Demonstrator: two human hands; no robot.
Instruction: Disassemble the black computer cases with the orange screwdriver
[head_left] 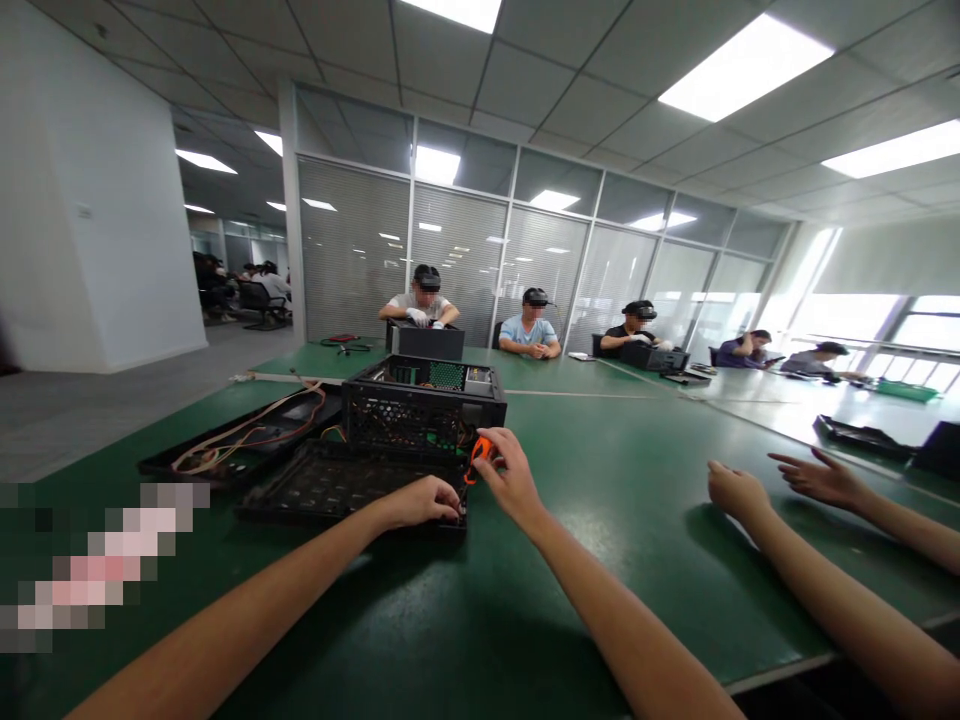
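Head view: right hand [511,472] is gripping an orange screwdriver [480,449] beside the open case [424,405], which is holding boards [447,375]. Left hand [424,500] is curling at the panel [330,485] corner on the tabletop [600,480], grip unclear.

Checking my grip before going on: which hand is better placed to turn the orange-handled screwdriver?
Right. The right hand grips the orange-handled screwdriver, tip down at the black perforated panel; the left hand rests on that panel's edge beside the tip, probably steadying it.

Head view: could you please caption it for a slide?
Orange screwdriver in right hand at a black panel; left hand rests on it.
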